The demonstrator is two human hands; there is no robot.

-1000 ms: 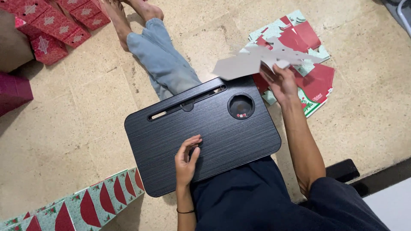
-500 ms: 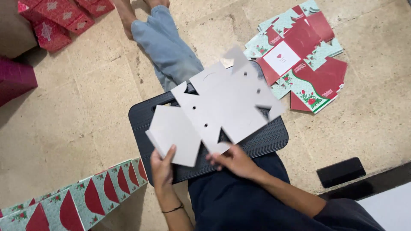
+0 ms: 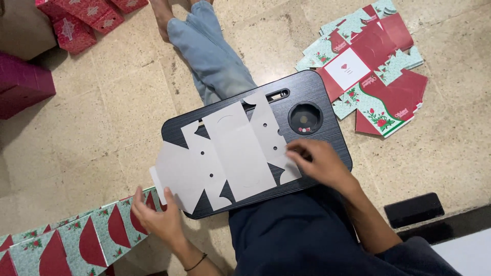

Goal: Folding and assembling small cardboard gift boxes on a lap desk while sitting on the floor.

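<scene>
On the black lap table [image 3: 327, 110] lies a flat white box blank [image 3: 225, 153], unprinted side up (its left flap hangs past the table's edge). The left hand [image 3: 156, 217], below that overhanging flap, pinches its lower corner between thumb and fingers. The right hand [image 3: 319, 162] presses fingertips on the blank's right panel, grip flat and holding nothing. Right of the table, printed red-and-green blanks [image 3: 371, 71] lie on the floor [image 3: 92, 128]; left of it, a folded row [image 3: 61, 245].
</scene>
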